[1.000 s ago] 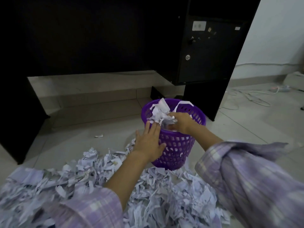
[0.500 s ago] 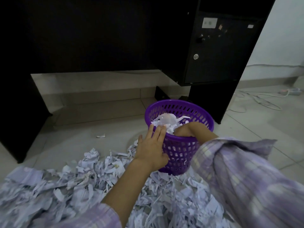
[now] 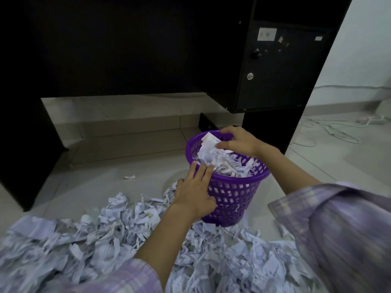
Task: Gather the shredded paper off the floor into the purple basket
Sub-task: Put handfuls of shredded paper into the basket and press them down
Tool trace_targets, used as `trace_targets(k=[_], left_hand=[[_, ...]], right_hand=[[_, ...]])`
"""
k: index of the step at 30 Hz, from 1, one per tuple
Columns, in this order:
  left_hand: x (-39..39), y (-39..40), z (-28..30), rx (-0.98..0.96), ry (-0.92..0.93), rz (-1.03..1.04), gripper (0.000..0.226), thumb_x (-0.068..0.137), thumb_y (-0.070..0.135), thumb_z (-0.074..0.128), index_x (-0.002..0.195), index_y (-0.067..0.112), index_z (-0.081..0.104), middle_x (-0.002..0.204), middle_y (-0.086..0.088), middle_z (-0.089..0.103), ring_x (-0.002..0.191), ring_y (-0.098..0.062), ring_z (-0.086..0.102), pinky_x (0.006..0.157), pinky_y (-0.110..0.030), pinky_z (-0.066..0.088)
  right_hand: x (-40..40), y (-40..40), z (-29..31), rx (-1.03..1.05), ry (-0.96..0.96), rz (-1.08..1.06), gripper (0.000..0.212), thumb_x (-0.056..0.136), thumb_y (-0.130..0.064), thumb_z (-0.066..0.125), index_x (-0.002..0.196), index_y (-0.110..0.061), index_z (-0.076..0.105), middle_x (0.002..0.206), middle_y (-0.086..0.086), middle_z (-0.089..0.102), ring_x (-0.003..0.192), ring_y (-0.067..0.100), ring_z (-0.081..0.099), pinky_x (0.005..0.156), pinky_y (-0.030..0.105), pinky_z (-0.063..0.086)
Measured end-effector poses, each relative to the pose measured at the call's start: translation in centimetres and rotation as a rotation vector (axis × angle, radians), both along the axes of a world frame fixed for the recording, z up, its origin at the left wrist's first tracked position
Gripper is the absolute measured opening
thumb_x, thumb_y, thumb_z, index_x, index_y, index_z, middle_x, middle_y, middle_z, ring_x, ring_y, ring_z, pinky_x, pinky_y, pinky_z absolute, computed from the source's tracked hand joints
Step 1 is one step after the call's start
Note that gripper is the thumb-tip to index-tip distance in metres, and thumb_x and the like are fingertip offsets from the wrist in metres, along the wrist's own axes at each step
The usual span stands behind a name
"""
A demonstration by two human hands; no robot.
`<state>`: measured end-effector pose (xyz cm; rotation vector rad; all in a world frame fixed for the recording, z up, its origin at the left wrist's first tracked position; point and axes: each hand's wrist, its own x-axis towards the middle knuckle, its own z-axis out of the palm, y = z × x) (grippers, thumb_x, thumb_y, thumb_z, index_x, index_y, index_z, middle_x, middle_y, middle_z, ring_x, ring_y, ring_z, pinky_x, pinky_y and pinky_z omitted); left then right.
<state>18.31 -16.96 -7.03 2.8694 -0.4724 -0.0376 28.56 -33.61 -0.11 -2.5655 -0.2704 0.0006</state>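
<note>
The purple basket [image 3: 232, 193] stands on the tiled floor, filled almost to its rim with shredded paper [image 3: 220, 163]. My left hand [image 3: 194, 193] lies flat against the basket's left wall, fingers straight and fingertips at the rim. My right hand [image 3: 239, 140] hovers over the far side of the basket with its fingers spread and curled, just above the paper, and nothing is clearly held in it. A large pile of shredded paper [image 3: 101, 240] covers the floor in front of and to the left of the basket, partly hidden by my arms and checked sleeves.
A black desk stands behind, with a locked cabinet [image 3: 275, 70] right of the basket and a dark side panel [image 3: 21, 155] at the left. One stray scrap [image 3: 130, 177] lies on the floor. White cables and a power strip [image 3: 330, 132] lie at the far right.
My right hand, which was pressed down inside the basket half a second ago, has lifted to just above the paper. My left hand stays against the basket's side.
</note>
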Motion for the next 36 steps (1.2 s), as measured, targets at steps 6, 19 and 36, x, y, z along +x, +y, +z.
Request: trace_targets(k=[6, 19, 36], left_hand=[[-0.3, 0.2, -0.1, 0.003, 0.015, 0.009, 0.083, 0.089, 0.032, 0.047, 0.152, 0.025, -0.007, 0.159, 0.006, -0.011, 0.146, -0.018, -0.018, 0.116, -0.049, 0.021], [-0.3, -0.1, 0.1, -0.021, 0.051, 0.031, 0.086, 0.087, 0.03, 0.047, 0.152, 0.024, -0.008, 0.159, 0.007, -0.013, 0.145, -0.017, -0.021, 0.113, -0.05, 0.024], [-0.1, 0.0, -0.8, -0.105, 0.002, 0.002, 0.088, 0.085, 0.028, 0.049, 0.152, 0.025, -0.008, 0.159, 0.009, -0.012, 0.145, -0.015, -0.022, 0.112, -0.049, 0.024]], right_hand=[[-0.4, 2.6, -3.6, -0.021, 0.191, 0.077, 0.077, 0.097, -0.036, 0.051, 0.154, -0.03, 0.0, 0.157, 0.014, 0.026, 0.141, 0.031, 0.03, 0.111, 0.036, 0.026], [-1.5, 0.3, -2.6, -0.025, 0.694, 0.154, 0.042, 0.104, -0.029, 0.036, 0.144, -0.041, 0.035, 0.153, -0.004, 0.031, 0.143, 0.019, 0.025, 0.107, 0.035, 0.031], [3.7, 2.3, -8.5, -0.634, 0.524, -0.166, 0.085, 0.09, -0.058, 0.046, 0.155, -0.02, 0.005, 0.16, 0.012, 0.015, 0.144, 0.034, 0.022, 0.115, 0.046, 0.028]])
